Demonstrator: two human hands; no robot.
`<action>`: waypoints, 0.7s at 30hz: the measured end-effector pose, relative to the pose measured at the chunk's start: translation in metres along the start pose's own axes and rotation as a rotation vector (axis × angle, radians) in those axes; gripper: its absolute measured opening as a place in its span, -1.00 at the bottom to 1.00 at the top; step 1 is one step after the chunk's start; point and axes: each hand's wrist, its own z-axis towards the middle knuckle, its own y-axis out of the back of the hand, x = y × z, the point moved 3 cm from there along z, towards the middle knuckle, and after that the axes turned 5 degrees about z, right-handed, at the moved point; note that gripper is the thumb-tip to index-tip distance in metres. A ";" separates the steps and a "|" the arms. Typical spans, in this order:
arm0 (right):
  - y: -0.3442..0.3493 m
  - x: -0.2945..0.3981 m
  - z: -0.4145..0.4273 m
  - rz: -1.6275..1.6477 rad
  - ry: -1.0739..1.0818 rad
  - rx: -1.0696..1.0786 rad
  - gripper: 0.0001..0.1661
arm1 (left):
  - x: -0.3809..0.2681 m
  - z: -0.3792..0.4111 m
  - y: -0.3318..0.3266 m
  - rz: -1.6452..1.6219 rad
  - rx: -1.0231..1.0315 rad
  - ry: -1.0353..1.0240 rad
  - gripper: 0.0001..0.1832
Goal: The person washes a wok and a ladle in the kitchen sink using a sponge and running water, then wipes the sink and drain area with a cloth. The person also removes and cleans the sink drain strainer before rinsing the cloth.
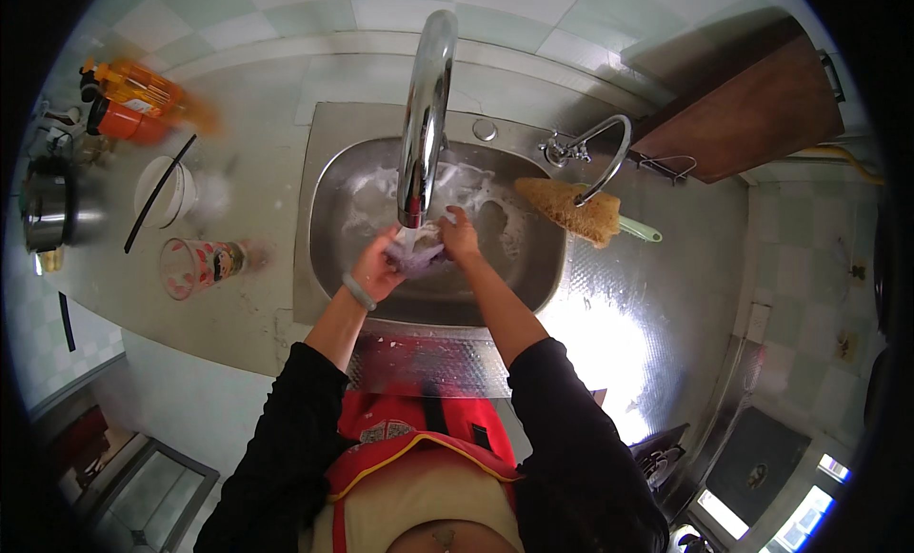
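My left hand point(380, 263) and my right hand point(459, 235) hold a wet purple cloth or scrubber point(418, 259) between them; its exact kind is not clear. It sits under a stream of water point(409, 240) from the chrome faucet point(427, 117), whose spout hides part of the view. Both hands are over a stainless steel sink point(435, 303), where white suds point(457, 178) float on the water. A grey bracelet point(358, 292) circles my left wrist. On the sink's right rim lies a tan loofah point(571, 209), with a pale green handle point(640, 229) sticking out beyond it.
A small curved tap point(613, 153) arches over the loofah. A brown board point(757, 110) leans at the back right. To the left stand a strawberry-patterned glass point(200, 266), a white bowl point(161, 192) with a black stick point(158, 196) across it, orange bottles point(139, 89) and a steel pot point(46, 207).
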 end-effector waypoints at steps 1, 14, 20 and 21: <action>0.002 0.002 -0.004 0.306 -0.066 0.035 -0.56 | -0.002 -0.005 0.007 0.047 -0.083 0.051 -0.52; -0.079 0.034 -0.098 -0.465 0.552 0.102 -0.70 | 0.024 0.045 0.081 0.035 0.092 0.023 -0.61; 0.008 -0.033 0.020 -0.289 -0.067 -0.143 -0.47 | 0.001 0.009 -0.002 0.405 -0.074 0.001 -0.56; 0.009 -0.025 0.015 -0.144 -0.064 -0.109 -0.48 | -0.008 -0.003 -0.010 0.334 -0.150 0.033 -0.55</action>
